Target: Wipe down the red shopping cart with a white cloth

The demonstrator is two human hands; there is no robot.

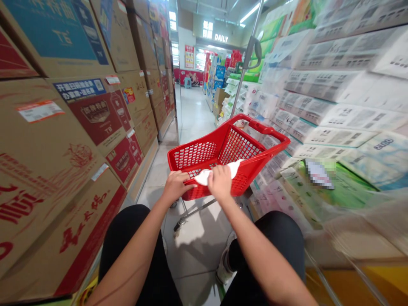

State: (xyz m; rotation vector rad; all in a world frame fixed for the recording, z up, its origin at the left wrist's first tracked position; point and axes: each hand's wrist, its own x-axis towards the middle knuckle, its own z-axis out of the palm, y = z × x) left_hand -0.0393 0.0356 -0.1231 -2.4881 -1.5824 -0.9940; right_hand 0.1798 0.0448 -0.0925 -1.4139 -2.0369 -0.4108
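A red plastic shopping basket on wheels (204,155) stands in the aisle just ahead of my knees. My left hand (174,186) rests closed on the basket's near rim. My right hand (220,182) presses a white cloth (204,176) onto the same rim, fingers curled over it. The cloth drapes along the rim between both hands and to the right. The basket's red handle (264,127) sticks up at its far side, and a grey pull bar (247,63) rises from it.
Stacked cardboard cartons (70,140) wall the left side. Packs of tissue paper (338,97) fill the shelves on the right, blurred by motion. A tiled aisle floor (194,114) runs ahead to a lit shop front with more goods.
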